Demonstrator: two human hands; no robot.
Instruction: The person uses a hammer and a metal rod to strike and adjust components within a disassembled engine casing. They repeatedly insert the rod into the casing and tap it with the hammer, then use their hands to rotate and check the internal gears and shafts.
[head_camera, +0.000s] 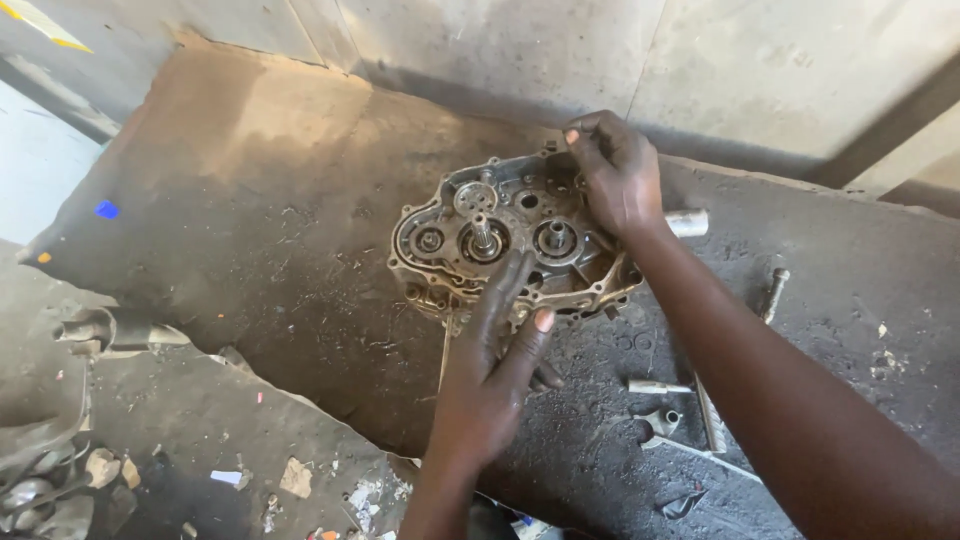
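A greasy metal engine crankcase half (470, 235) lies open-side up on a dirty board (250, 200), showing gears, shafts and bearings. My left hand (495, 370) rests on its near edge, fingers stretched flat toward the central shaft, holding nothing. My right hand (615, 170) lies on the case's far right corner, fingers curled over the rim and gripping it.
A short metal tube (688, 222) pokes out beside my right wrist. Sockets and wrenches (670, 415) lie on the board at right, with a bolt (773, 292) farther back. Debris and metal parts (110, 330) litter the floor at left. A concrete wall (600, 50) stands behind.
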